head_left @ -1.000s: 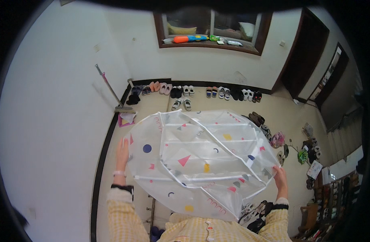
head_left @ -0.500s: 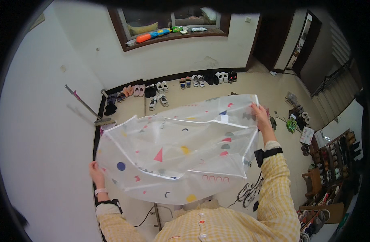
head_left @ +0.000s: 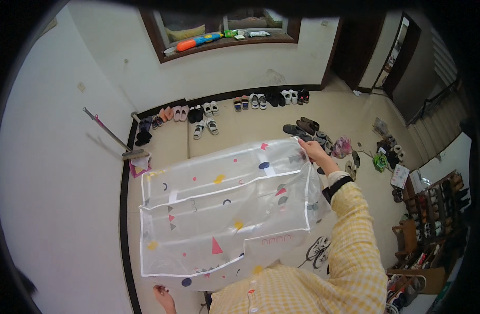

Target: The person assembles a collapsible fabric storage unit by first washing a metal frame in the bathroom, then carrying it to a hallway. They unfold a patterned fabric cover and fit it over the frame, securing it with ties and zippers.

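Note:
A translucent plastic cover [head_left: 203,220] with white piping and scattered coloured shapes is spread out in front of me. My right hand [head_left: 314,150] pinches its far right corner and holds it up. My left hand [head_left: 164,299] is low on the left, just beneath the cover's near left corner. Its fingers are loosely bent and appear apart from the plastic, with nothing visible in them. The near edge of the cover lies close against my checked shirt [head_left: 271,293].
Pairs of shoes [head_left: 258,101] line the far wall. More shoes [head_left: 305,125] lie beyond the cover, and sneakers [head_left: 318,251] stand to its right. A broom [head_left: 109,131] leans at the left wall. A full shoe rack [head_left: 433,204] stands at the right, near the stairs [head_left: 433,125].
The cover has turned and flattened out, its left side now nearer to me. My left hand has come off its left edge and dropped lower. My right hand has shifted left, still gripping.

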Demonstrator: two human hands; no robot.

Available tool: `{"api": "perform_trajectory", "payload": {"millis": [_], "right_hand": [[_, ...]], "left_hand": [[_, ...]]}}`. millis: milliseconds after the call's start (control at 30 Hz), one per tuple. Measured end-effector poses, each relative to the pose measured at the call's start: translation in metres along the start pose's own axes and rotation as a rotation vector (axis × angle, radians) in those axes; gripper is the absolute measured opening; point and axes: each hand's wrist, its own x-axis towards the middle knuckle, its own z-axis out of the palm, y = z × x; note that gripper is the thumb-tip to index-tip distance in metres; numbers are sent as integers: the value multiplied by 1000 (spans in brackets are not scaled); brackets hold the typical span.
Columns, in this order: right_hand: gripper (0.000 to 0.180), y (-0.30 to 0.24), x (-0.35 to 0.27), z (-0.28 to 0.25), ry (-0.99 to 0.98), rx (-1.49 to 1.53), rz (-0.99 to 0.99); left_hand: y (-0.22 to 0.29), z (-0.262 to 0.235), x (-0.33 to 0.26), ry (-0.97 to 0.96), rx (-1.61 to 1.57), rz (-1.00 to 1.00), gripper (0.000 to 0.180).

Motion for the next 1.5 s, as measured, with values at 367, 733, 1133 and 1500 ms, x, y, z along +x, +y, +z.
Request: {"api": "perform_trajectory", "payload": {"millis": [367, 733, 1133, 1500], "right_hand": [[21, 124, -157, -70, -198, -36, -130], [11, 192, -89, -102, -67, 65, -171], [13, 107, 103, -54, 394, -31, -480], [37, 150, 72, -59, 10, -691, -244]], "left_hand": [[78, -7, 57, -24, -636, -162, 54], [175, 23, 90, -600, -235, -197, 30], [193, 27, 26, -365, -146, 13, 22], [190, 40, 77, -541, -185, -192, 38]]}}
